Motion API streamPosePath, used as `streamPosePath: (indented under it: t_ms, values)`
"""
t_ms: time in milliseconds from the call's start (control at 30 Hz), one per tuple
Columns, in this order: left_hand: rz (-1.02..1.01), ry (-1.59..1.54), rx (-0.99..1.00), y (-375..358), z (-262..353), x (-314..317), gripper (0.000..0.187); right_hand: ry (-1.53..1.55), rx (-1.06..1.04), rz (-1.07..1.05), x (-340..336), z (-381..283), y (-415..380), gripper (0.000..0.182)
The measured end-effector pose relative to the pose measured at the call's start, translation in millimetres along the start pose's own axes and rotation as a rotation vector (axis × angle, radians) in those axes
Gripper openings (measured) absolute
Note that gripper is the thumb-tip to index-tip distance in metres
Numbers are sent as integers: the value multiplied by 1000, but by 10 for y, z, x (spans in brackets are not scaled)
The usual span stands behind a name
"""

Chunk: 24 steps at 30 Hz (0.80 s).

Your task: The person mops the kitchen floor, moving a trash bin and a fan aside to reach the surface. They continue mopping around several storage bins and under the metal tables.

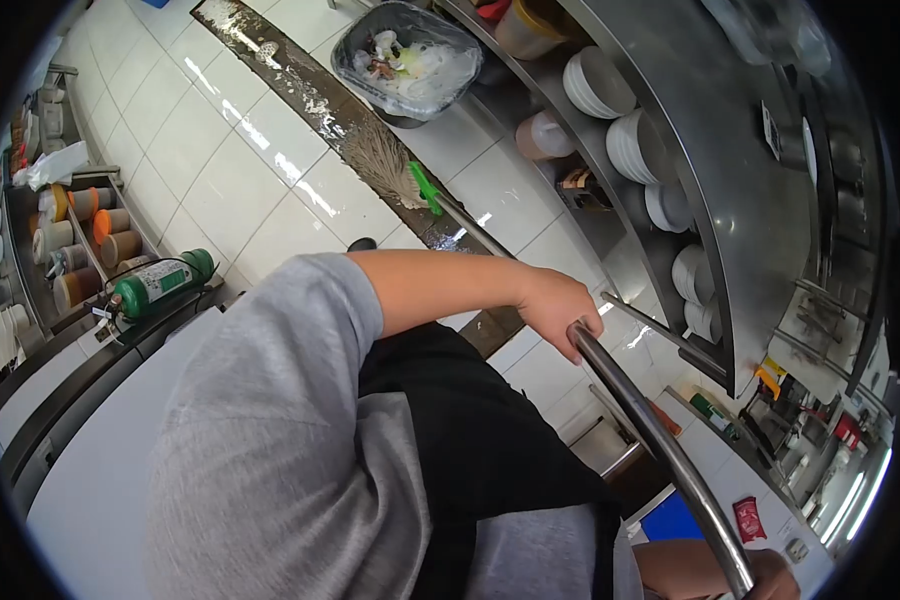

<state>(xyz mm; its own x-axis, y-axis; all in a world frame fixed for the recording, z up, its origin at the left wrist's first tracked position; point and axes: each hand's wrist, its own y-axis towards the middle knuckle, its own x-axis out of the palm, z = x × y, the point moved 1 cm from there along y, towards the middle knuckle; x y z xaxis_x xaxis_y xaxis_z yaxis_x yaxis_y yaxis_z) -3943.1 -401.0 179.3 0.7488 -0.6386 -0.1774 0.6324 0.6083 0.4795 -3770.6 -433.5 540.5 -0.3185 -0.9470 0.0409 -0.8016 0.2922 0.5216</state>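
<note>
A mop with a metal pole (660, 440) runs diagonally across the head view. My left hand (560, 305) wraps around the middle of the pole, its forearm passing over the lower part. At the bottom right edge, my right hand (773, 577) is closed around the upper end, partly cut off by the frame. The green mop clamp (426, 188) holds grey-beige strands (380, 160), which lie on a dark, wet strip (315, 98) in the white tiled floor (225, 190).
A lined bin (407, 108) with food scraps stands beside the strip. On the right, steel shelving (685, 120) carries stacked white bowls (638, 145). At left are a shelf of lidded containers (75, 235) and a green cylinder (165, 283).
</note>
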Motion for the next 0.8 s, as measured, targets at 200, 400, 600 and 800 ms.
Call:
streamPosePath:
  t_ms: [200, 400, 600, 800]
  values:
    - [366, 287, -341, 436, -86, 570, 31, -666, -9, 1611, -200, -1020, -715, 25]
    - [480, 247, -276, 229, -132, 890, 23, 2, 289, 1109, -202, -1248, -1174, 25]
    - [-332, 38, -396, 420, -130, 891, 20, 459, 230, 5, -511, -1392, -1469, 19]
    - [409, 186, -442, 579, -354, 1427, 26, 170, 332, 775, -424, -1579, -1616, 24]
